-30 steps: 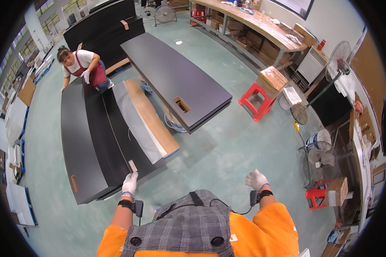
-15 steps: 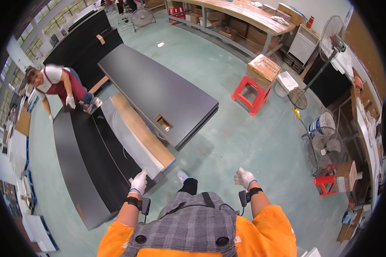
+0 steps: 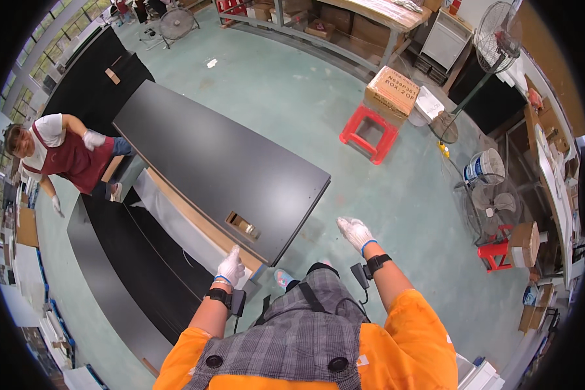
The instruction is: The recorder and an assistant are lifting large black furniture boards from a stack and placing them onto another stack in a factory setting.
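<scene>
My left hand [image 3: 231, 265], in a white glove, is loosely closed with nothing visible in it. It is nearest the front end of a stack of dark grey panels [image 3: 227, 153], beside a wooden board [image 3: 192, 207]. A small brown piece of hardware [image 3: 242, 225] lies on the top panel near that end. My right hand [image 3: 355, 234], also gloved and empty, is held over the floor right of the stack, its fingers partly extended. Left of the stack lie a pale sheet [image 3: 169, 218], black panels [image 3: 136, 250] and a grey panel [image 3: 97, 266].
A co-worker in a red apron [image 3: 75, 156] stands at the far left. Ahead to the right, a carton [image 3: 392, 95] rests on a red stool [image 3: 370, 133]. Standing fans [image 3: 498, 39] and a white bucket [image 3: 484, 166] line the right side. A workbench [image 3: 364, 14] stands at the back.
My view has shifted, bringing the panel stack closer to my hands. My right hand has moved forward and its fingers have loosened. The co-worker has raised one gloved hand toward the chest.
</scene>
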A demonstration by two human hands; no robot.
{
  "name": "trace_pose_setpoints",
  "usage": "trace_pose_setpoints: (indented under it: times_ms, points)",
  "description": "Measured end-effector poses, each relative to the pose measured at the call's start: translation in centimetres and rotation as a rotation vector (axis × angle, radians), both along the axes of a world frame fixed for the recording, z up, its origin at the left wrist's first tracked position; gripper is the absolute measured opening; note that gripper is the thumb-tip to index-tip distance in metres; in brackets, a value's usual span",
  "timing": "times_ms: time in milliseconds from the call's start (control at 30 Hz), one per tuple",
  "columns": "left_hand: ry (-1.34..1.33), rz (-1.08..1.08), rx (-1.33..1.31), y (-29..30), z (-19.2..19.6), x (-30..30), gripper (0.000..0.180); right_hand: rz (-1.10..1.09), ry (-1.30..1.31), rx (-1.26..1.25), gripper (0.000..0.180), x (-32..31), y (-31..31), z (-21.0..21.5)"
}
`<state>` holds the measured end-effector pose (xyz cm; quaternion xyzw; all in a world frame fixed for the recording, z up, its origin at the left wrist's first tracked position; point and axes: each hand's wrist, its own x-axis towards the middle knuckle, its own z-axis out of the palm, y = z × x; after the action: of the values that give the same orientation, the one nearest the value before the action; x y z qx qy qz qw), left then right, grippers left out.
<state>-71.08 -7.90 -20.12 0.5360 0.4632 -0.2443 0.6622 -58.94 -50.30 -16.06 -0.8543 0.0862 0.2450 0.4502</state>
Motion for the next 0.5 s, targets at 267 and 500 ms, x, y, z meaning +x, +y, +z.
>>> trace_pose_setpoints:
  times_ms: [267,500]
  points:
    - [-0.047,0.298,-0.117,-1.9,0.9,6.7,0.084,0.244,-0.107,-0.279,0.076,17.8,5.0,1.6]
    - [0.203,0.512,0.151,-2.3,-1.6,9.2,0.084,0.561,0.194,-0.144,0.084,26.2,8.0,-1.6]
